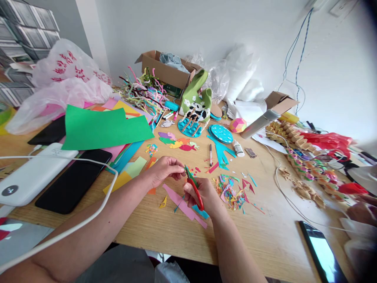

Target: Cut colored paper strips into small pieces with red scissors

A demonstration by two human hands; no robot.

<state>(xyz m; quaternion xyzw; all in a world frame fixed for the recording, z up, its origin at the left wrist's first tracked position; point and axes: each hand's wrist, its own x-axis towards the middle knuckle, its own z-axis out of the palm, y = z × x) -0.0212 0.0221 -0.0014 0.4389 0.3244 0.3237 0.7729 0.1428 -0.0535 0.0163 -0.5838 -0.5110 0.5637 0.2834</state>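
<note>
Above the table (pixel 265 236), the right hand (pixel 206 196) has its grip clenched through the red-handled scissors (pixel 198 196), blades tilted upward, while the left hand (pixel 163 169) pinches a green paper scrap (pixel 188 173) at them.

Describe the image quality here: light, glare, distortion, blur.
Head view: soft, even daylight, faint shadows; the white wall washes out at right. Head view: the wide lens bows the table edge, and the top right corner darkens. Head view: the phone screen glares; the right margin smears, while the right hand and red scissors are sharp.
</note>
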